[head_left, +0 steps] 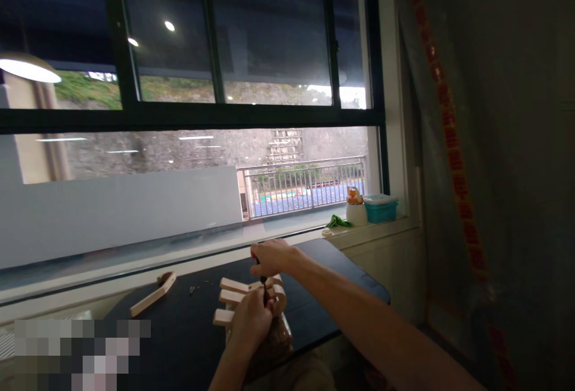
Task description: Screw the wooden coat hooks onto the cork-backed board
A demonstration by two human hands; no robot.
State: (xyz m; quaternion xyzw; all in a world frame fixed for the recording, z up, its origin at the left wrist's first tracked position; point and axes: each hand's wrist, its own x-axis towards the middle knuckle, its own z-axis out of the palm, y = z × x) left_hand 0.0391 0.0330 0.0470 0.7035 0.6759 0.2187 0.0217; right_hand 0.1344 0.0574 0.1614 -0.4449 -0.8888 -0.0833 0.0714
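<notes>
Wooden slatted assembly (235, 285) sits at lower centre of the frame, at the dark tabletop (193, 343). My right hand (274, 257), fingers curled closed, grips the upright dark screwdriver (263, 281) from above. My left hand (252, 316), partly closed, is at the assembly; its exact grip I cannot tell. Small screw-like pieces (192, 290) lie left of centre.

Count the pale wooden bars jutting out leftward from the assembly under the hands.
3: a far bar, a middle bar just nearer, and a near bar beside the left hand. More may be hidden behind that hand.
</notes>
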